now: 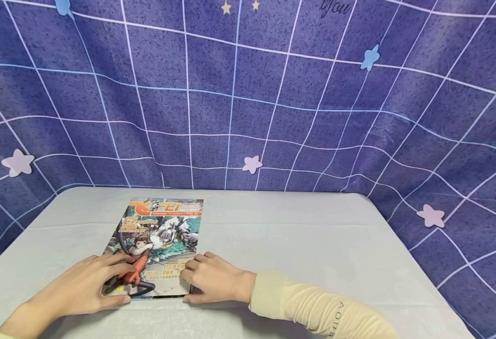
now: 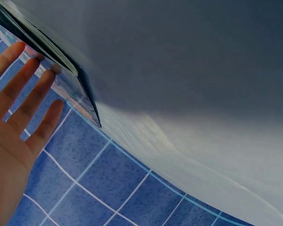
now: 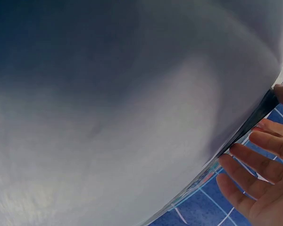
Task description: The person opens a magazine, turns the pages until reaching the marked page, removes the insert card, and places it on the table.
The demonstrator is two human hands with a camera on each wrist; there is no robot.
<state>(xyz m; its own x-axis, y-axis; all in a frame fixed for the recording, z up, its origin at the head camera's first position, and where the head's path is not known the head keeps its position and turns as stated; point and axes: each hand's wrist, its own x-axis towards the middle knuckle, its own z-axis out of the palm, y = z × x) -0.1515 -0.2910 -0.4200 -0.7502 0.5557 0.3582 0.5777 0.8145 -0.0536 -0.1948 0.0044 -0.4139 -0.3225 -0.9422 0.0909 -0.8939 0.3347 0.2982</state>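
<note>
A magazine [image 1: 163, 245] with a colourful illustrated cover lies on the grey-white cloth, its orange title at the far end. My left hand [image 1: 82, 282] rests on its near left part, fingers spread over the cover and thumb along the near edge. Seen from the left wrist, the fingers are fairly straight against the cover, and the page edges [image 2: 52, 44] are slightly parted. My right hand [image 1: 214, 278] touches the near right corner, fingertips over the right edge and thumb at the near edge. From the right wrist, its relaxed fingers [image 3: 259, 165] meet the dark side of the magazine.
The cloth-covered table [image 1: 315, 245] extends far to the right of the magazine. Behind it and along the sides hangs a purple-blue curtain [image 1: 214, 113] with a grid and star pattern. A pale yellow sleeve [image 1: 315, 301] covers the right forearm.
</note>
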